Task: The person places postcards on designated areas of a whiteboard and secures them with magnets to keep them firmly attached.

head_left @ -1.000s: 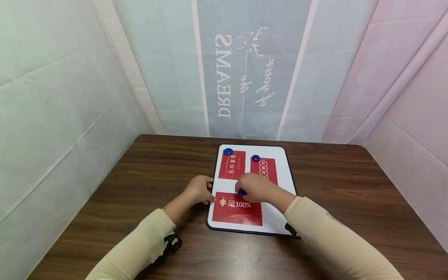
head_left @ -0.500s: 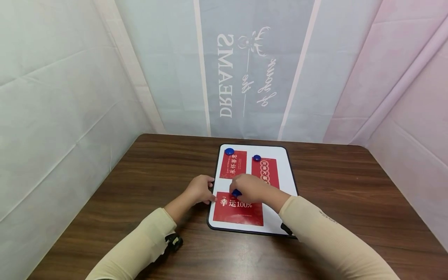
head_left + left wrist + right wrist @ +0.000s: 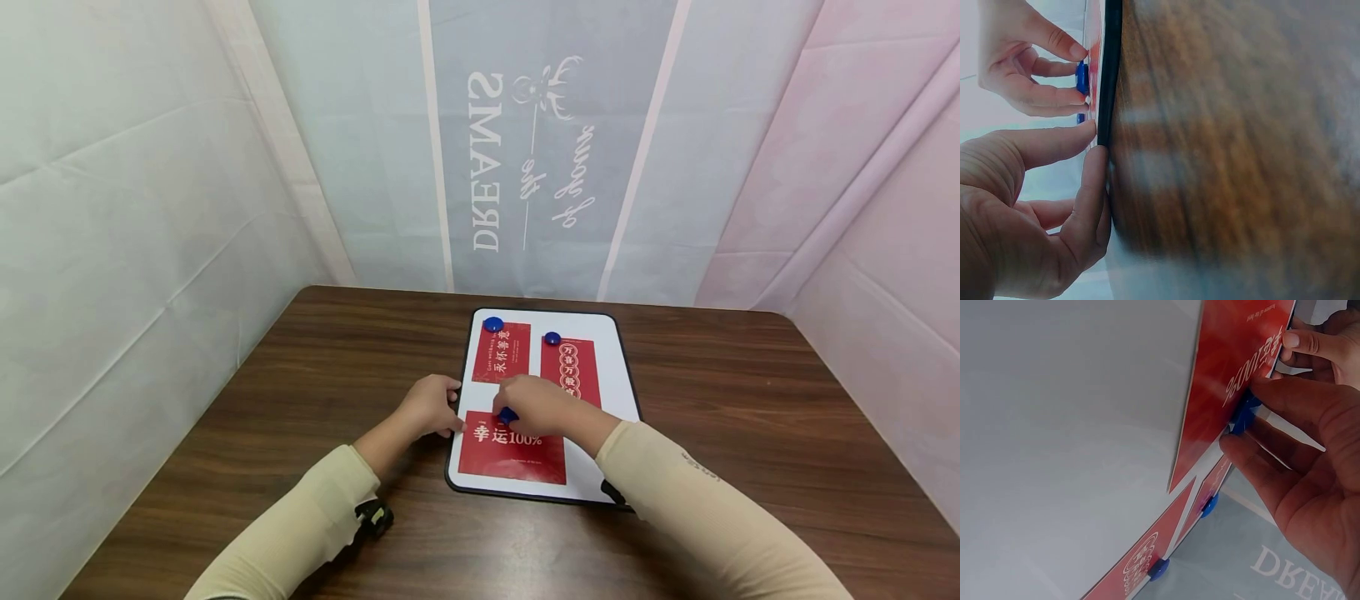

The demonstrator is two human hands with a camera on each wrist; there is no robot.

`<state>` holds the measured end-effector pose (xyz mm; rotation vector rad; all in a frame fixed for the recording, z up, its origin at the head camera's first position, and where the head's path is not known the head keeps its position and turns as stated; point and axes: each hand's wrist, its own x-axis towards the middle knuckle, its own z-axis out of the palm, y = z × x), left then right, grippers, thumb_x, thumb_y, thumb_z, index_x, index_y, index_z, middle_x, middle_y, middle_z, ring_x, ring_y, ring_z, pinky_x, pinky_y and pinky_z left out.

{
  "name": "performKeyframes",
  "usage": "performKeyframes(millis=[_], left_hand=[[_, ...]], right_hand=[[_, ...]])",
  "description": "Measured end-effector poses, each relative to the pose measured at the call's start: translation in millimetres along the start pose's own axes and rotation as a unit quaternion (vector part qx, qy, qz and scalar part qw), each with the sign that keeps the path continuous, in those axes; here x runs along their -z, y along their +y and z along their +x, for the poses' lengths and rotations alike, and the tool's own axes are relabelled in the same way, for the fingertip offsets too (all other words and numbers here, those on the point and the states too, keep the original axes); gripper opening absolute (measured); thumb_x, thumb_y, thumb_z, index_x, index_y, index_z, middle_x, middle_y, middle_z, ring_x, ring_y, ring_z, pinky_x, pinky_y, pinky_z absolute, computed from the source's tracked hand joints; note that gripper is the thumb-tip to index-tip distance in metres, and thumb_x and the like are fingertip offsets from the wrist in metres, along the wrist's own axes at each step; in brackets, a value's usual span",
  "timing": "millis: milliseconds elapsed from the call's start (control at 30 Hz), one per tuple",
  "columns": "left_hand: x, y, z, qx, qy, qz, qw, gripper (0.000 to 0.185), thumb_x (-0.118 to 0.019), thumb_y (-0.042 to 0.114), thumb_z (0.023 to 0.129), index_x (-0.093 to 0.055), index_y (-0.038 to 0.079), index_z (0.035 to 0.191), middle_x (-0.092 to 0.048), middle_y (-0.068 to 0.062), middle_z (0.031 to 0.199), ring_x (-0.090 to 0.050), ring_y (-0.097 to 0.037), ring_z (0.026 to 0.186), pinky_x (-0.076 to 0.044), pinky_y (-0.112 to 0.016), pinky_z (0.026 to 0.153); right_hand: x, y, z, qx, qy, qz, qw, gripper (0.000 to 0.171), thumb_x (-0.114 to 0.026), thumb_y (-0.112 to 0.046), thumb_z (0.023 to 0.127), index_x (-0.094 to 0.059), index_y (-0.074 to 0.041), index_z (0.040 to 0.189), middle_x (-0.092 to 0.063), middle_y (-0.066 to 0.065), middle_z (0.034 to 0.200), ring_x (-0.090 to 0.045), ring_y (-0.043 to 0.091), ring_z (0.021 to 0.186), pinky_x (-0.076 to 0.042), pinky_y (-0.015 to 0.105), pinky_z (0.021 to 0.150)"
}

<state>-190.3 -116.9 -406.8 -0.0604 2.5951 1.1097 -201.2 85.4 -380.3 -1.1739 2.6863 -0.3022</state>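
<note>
A white magnetic whiteboard (image 3: pixel 585 475) with a black frame lies on the table. My right hand (image 3: pixel 536 402) pinches a round blue magnet (image 3: pixel 1244 414) between thumb and fingers, at the upper edge of the near red card (image 3: pixel 517 469), which reads 100%. In the left wrist view the same blue magnet (image 3: pixel 1081 78) is right at the board's surface. My left hand (image 3: pixel 427 406) grips the board's left edge, thumb on the face near that card and fingers against the black frame (image 3: pixel 1110 75). The right hand covers part of the card's top edge.
Farther up the board, a red card (image 3: pixel 495 360) has a blue magnet (image 3: pixel 493 324) at its top left corner. Another red card (image 3: pixel 588 367) bears a blue magnet (image 3: pixel 552 337) at its top. The brown wooden table (image 3: pixel 322 358) reaches back to a fabric backdrop (image 3: pixel 375 167).
My right hand has slid the blue magnet a little to the left along the near card's upper edge, and it has hardly moved in the last half second. The left hand stays put.
</note>
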Motion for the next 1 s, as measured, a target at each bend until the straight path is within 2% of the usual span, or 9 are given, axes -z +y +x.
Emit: performKeyframes(millis=[200,600,700,833,1000], left_hand=[[-0.9,0.5,-0.2,0.001,0.0,0.0,1.0,0.071,-0.086,0.002,0.07,-0.055,-0.002,0.134,-0.059,-0.012,0.106,-0.065,-0.019,0.071,-0.056,-0.027,0.053],[-1.9,-0.4,-1.2,0.009,-0.001,-0.007,0.9999,0.071,-0.086,0.003,0.071,-0.055,0.0,0.135,-0.059,-0.011,0.108,-0.064,-0.019,0.075,-0.057,-0.028,0.056],[-1.7,-1.9,-1.1,0.011,-0.005,-0.017,0.9998,0.071,-0.085,0.004,0.072,-0.054,0.0,0.135,-0.059,-0.011,0.107,-0.064,-0.019,0.072,-0.057,-0.028,0.056],[1.0,-4.6,-1.7,0.015,-0.012,-0.046,0.9987,0.069,-0.084,0.006,0.075,-0.053,-0.001,0.136,-0.057,-0.012,0.108,-0.065,-0.02,0.072,-0.057,-0.029,0.057],[9.7,-8.6,-5.2,-0.002,-0.036,-0.066,0.9972,0.063,-0.08,0.012,0.082,-0.052,-0.002,0.136,-0.056,-0.014,0.112,-0.064,-0.02,0.078,-0.058,-0.031,0.064]], right_hand=[[2.9,1.7,-4.2,0.0,0.004,0.009,1.0,0.038,-0.085,-0.02,0.075,-0.075,-0.015,0.111,-0.069,-0.001,0.103,-0.063,0.017,0.099,-0.056,0.036,0.082],[11.0,10.3,-26.5,-0.044,0.017,0.033,0.998,0.04,-0.086,-0.017,0.072,-0.074,-0.012,0.11,-0.069,0.002,0.105,-0.064,0.021,0.103,-0.056,0.04,0.084],[10.6,13.8,-33.8,-0.059,0.023,0.042,0.997,0.041,-0.087,-0.017,0.071,-0.074,-0.012,0.11,-0.069,0.003,0.107,-0.063,0.022,0.104,-0.056,0.04,0.083],[13.7,16.7,-44.8,-0.057,0.038,0.045,0.997,0.043,-0.087,-0.018,0.071,-0.074,-0.011,0.111,-0.068,0.003,0.107,-0.063,0.022,0.103,-0.057,0.04,0.081],[19.7,19.1,-62.6,-0.054,0.059,0.036,0.996,0.043,-0.087,-0.019,0.071,-0.073,-0.011,0.111,-0.068,0.004,0.107,-0.063,0.024,0.104,-0.056,0.042,0.082]])
